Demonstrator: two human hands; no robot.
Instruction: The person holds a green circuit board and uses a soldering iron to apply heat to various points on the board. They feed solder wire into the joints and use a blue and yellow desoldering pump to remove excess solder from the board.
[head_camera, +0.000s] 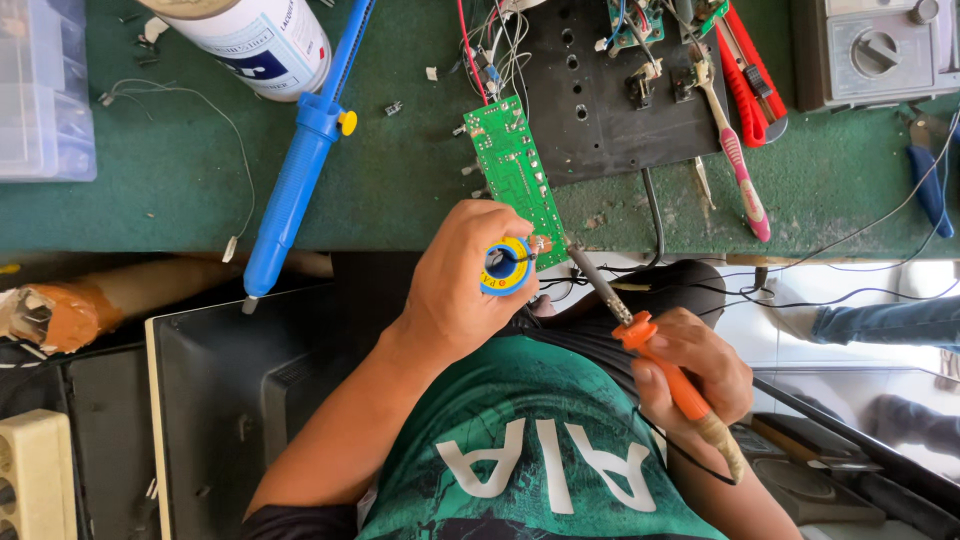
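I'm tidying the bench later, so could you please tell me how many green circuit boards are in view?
2. One long green circuit board lies near the left hand; a smaller green board sits on the black panel at the top edge, partly cut off. More may be hidden.

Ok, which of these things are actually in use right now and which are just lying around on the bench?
In use:
left hand holding the blue solder-wick spool
right hand holding the orange soldering iron
green circuit board

Lying about:
blue desoldering pump
pink toothbrush
red utility knife
white can
black panel
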